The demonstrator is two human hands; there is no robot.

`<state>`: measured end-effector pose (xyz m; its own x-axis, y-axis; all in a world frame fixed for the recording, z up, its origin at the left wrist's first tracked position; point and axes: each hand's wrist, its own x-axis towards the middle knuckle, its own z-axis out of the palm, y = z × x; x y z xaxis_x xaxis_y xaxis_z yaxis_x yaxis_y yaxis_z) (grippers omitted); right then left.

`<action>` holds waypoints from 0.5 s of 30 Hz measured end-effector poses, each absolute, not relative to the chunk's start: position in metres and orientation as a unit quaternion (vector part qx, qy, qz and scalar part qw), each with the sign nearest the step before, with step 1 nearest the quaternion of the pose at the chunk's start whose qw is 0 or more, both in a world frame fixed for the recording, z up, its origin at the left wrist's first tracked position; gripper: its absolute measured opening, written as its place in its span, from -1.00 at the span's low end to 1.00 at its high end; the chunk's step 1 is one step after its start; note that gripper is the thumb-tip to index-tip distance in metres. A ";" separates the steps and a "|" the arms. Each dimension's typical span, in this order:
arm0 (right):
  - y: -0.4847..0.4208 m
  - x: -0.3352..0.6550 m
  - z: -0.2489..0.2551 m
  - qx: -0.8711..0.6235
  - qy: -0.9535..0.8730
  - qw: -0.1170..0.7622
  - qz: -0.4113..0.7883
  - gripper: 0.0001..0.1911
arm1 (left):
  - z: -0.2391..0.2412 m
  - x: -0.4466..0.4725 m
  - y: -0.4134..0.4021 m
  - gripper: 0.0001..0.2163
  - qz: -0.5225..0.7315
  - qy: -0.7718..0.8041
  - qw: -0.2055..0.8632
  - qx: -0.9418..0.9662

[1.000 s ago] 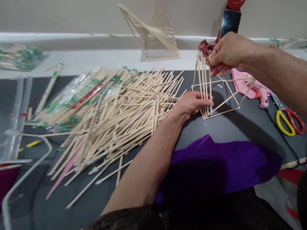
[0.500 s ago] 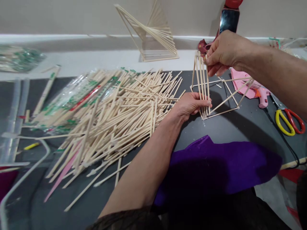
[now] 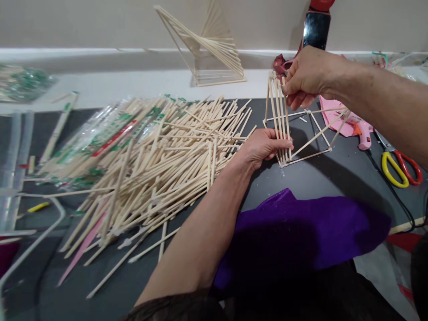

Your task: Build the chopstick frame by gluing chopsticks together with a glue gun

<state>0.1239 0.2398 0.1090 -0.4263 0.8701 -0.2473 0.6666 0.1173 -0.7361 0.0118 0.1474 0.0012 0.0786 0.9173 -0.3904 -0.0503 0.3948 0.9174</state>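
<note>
A small frame of wooden sticks (image 3: pixel 310 155) stands on the dark table, with several sticks side by side forming its near left face. My left hand (image 3: pixel 265 145) is closed around the lower part of those sticks, thumb in front. Higher up, my right hand (image 3: pixel 306 80) pinches the upper end of the rightmost wooden stick (image 3: pixel 286 109) of that row. The stick's foot meets the frame's base near my left thumb. Whether its ends are fixed cannot be seen.
A big heap of loose sticks (image 3: pixel 180 156) lies left, beside plastic-wrapped stick packs (image 3: pixel 100 133). A finished-looking twisted stick model (image 3: pixel 214 47) stands behind. To the right are a pink glue gun (image 3: pixel 365 136), scissors (image 3: pixel 394 168) and a black cord (image 3: pixel 384 183). Purple cloth (image 3: pixel 301 227) lies in front.
The whole view has shifted slightly, so things sit a little further left. Both hands keep their grip on the sticks, with hardly any movement against the frame.
</note>
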 end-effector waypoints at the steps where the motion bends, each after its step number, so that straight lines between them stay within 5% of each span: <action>1: 0.239 0.124 0.109 -0.522 -0.739 0.118 0.409 -0.78 | 0.001 0.012 0.148 -0.93 0.390 0.555 0.625 0.387; 15: 0.236 0.123 0.107 -0.532 -0.754 0.088 0.375 -0.76 | 0.001 0.012 0.147 -0.95 0.391 0.557 0.621 0.389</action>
